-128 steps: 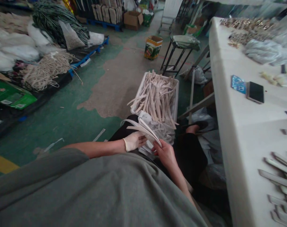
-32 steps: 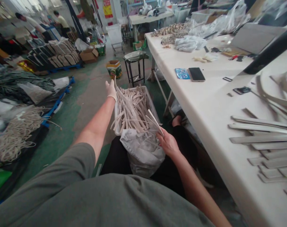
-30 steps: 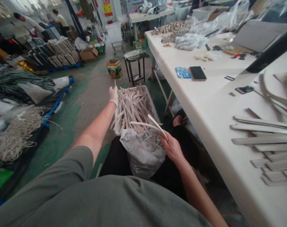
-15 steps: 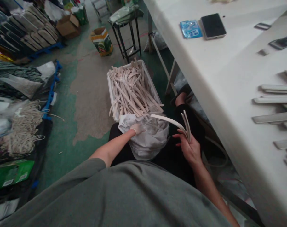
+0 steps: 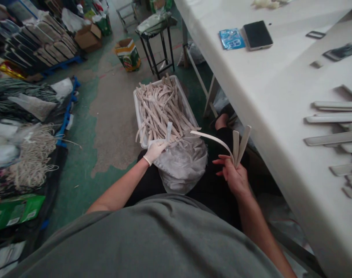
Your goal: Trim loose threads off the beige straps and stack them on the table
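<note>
My left hand (image 5: 155,151), in a white glove, is closed on a short pale strip (image 5: 169,131) that stands up from its fingers. It is at the left edge of a greyish plastic bag (image 5: 183,164) resting on my lap. Bare and to the right of the bag, my right hand (image 5: 233,173) pinches several beige strips (image 5: 235,143); one curves off to the left, the others point up. Just beyond the bag, a white crate (image 5: 188,105) is heaped with long beige strips (image 5: 161,108).
On the right, a white table (image 5: 251,88) bears a black device (image 5: 257,34), a blue packet (image 5: 231,39) and several flat strips (image 5: 332,138). A black stool (image 5: 157,50) and a carton (image 5: 128,55) stand beyond the crate. Cord bundles (image 5: 33,154) lie left.
My left hand has come off the bag's opening toward the left and now holds a short strip upright. The strips in my right hand have fanned apart.
</note>
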`<state>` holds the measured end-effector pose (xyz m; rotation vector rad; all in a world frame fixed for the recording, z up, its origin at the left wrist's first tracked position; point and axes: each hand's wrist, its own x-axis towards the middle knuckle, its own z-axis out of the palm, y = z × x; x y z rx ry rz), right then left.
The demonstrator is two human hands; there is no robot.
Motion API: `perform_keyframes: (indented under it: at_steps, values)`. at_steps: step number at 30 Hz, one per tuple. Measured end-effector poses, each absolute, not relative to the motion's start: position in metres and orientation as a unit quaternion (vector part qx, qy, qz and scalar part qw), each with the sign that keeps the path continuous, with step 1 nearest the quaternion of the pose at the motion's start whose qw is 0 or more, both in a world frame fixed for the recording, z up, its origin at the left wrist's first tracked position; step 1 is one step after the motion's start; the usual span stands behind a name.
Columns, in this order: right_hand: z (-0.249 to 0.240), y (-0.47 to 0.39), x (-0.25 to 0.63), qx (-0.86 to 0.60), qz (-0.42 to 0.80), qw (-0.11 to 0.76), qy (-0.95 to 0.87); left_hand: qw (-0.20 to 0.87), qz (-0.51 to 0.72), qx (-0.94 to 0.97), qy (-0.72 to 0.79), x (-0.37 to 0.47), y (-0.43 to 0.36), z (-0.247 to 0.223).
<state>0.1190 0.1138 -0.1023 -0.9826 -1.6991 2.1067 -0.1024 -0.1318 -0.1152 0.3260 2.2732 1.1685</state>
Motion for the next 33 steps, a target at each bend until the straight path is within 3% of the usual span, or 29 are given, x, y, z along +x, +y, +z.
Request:
perform_keyframes:
  at_steps: [5, 9, 12, 18, 25, 29, 31, 33]
  values:
    - [-0.075, 0.101, 0.087, -0.296, 0.825, 0.079, -0.475, 0.256, 0.601, 0.072, 0.754, -0.082, -0.145, -0.041]
    - [-0.044, 0.057, 0.052, -0.21, 0.855, -0.016, -0.473, 0.193, 0.641, 0.093, 0.737, -0.063, -0.139, -0.003]
    - [-0.028, 0.019, 0.033, -0.164, 0.869, -0.063, -0.462, 0.131, 0.631, 0.153, 0.749, -0.054, -0.132, 0.013]
    - [-0.024, -0.023, 0.029, -0.108, 0.848, -0.077, -0.513, 0.018, 0.599, 0.275, 0.752, -0.052, -0.121, 0.032]
    - [-0.043, -0.019, 0.061, -0.137, 0.803, -0.11, -0.569, -0.082, 0.684, 0.191, 0.699, -0.139, -0.109, 0.05]
    - [-0.041, -0.005, 0.077, -0.157, 0.813, -0.091, -0.553, -0.04, 0.732, 0.055, 0.678, -0.198, -0.108, 0.037]
    - [-0.035, 0.004, 0.078, -0.176, 0.819, -0.065, -0.542, 0.055, 0.725, -0.023, 0.686, -0.194, -0.109, 0.019]
    - [-0.028, 0.013, 0.074, -0.199, 0.82, -0.037, -0.535, 0.219, 0.675, -0.029, 0.704, -0.162, -0.113, -0.004]
